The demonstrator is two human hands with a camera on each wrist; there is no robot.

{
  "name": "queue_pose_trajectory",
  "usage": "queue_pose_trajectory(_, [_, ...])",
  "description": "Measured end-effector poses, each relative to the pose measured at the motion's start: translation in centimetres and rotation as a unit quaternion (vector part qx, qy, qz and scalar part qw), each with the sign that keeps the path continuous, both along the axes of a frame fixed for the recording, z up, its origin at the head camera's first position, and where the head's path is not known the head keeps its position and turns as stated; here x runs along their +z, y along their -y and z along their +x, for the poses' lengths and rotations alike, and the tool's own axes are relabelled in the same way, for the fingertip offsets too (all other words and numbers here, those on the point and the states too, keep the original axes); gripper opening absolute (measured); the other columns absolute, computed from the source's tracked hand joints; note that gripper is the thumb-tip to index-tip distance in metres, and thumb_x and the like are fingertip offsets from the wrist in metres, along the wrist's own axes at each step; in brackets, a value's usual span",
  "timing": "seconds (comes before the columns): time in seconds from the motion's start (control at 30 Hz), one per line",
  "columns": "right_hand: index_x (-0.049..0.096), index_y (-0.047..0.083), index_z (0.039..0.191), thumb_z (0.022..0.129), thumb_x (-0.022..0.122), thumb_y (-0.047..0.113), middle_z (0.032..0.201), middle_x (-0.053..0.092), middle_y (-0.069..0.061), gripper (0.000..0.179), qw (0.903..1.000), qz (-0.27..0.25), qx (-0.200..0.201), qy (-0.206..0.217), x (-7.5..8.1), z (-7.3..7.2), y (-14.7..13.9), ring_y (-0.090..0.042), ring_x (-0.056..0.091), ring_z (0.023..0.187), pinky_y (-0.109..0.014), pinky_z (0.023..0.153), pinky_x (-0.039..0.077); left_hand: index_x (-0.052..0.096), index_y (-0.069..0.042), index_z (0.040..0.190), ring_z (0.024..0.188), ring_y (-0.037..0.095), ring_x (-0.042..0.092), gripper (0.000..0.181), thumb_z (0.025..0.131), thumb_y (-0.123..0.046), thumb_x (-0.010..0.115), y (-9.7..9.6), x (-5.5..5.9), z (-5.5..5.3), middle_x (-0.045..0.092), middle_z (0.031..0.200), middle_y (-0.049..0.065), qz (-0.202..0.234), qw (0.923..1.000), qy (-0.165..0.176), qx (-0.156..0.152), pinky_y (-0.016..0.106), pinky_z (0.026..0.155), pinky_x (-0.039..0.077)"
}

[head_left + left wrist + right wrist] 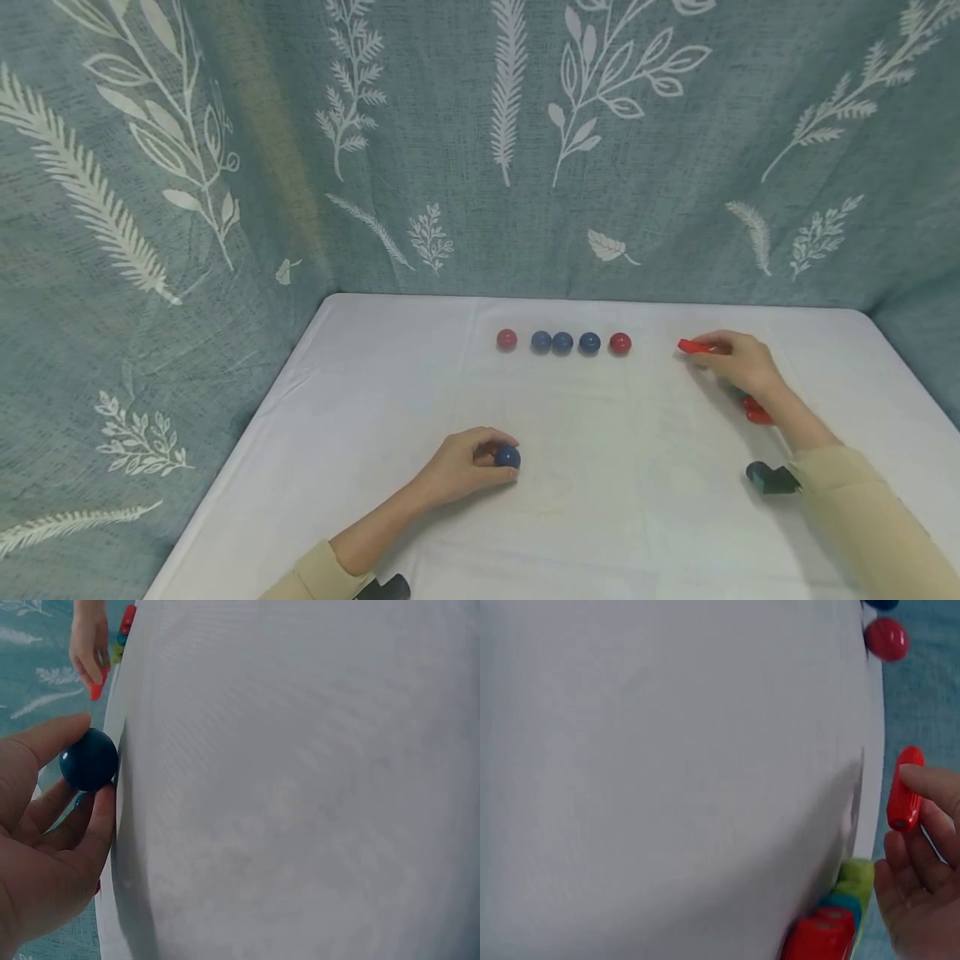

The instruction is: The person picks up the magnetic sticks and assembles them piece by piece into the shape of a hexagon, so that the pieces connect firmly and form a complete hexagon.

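Observation:
A glossy blue ball (507,457) is pinched between the thumb and fingers of my left hand (465,468), low over the front middle of the table. In the left wrist view the same blue ball (91,760) shows between thumb and fingertips. Over at the right, my right hand (744,363) pinches a small red elongated piece (693,346) with rounded ends. The right wrist view shows this red piece (906,791) held above the cloth. Just below that hand lie more colourful pieces, including a red one (757,411), partly hidden by the wrist.
Toward the back of the white-covered table (390,375) is a row of balls: a red ball (507,339), three blue balls (562,342) and another red ball (620,343). Green and blue pieces (847,900) lie beside the red one. A patterned teal curtain (450,150) hangs behind.

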State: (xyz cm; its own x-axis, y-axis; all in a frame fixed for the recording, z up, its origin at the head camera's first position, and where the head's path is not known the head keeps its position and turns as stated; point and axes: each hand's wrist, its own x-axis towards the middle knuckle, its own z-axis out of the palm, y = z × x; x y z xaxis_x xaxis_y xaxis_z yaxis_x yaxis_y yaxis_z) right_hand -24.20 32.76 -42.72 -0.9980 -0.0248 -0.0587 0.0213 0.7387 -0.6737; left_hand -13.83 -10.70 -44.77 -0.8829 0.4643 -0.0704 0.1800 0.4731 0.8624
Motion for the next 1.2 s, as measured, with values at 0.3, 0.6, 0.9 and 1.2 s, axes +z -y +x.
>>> queue_pose_trajectory(0.3, [0.064,0.004,0.124,0.091,0.07,0.033,0.119,0.062,-0.018,0.044,0.9985,-0.031,0.044,0.006,0.4,1.9,3.6,-0.031,0.054,0.103,-0.032,0.075,0.048,0.066,-0.009,0.118,0.107,0.02,0.059,0.039,0.084,-0.024,0.077,-0.1,0.0,0.0,0.065,0.113,0.003,0.007,1.0,-0.001,-0.002,0.027,0.091,0.05])
queue_pose_trajectory(0.6, [0.069,0.009,0.114,0.088,0.073,0.027,0.108,0.068,-0.008,0.032,0.9926,-0.032,0.117,-0.005,-0.3,3.6,7.6,-0.025,0.059,0.096,-0.033,0.075,0.049,0.066,-0.01,0.118,0.106,0.019,0.06,0.038,0.084,-0.025,0.077,-0.2,0.0,0.0,0.065,0.11,0.001,0.004,1.0,-0.005,0.0,0.028,0.091,0.05])
queue_pose_trajectory(0.9, [0.073,0.013,0.104,0.083,0.077,0.015,0.097,0.07,0.002,0.021,0.9795,-0.059,0.19,-0.028,-0.7,5.2,11.8,-0.016,0.062,0.087,-0.029,0.074,0.052,0.066,-0.01,0.117,0.106,0.019,0.061,0.038,0.084,-0.025,0.077,-0.1,-0.1,-0.1,0.065,0.109,0.001,0.005,1.0,-0.006,0.001,0.028,0.091,0.05])
queue_pose_trajectory(1.2, [0.073,0.015,0.103,0.082,0.078,0.013,0.097,0.07,0.006,0.022,0.9611,-0.077,0.264,-0.029,-0.9,6.4,14.7,-0.014,0.061,0.086,-0.028,0.076,0.051,0.068,-0.011,0.115,0.101,0.016,0.061,0.037,0.082,-0.024,0.079,-0.1,0.0,-0.2,0.066,0.104,-0.002,0.002,0.9999,-0.011,0.007,0.027,0.088,0.05])
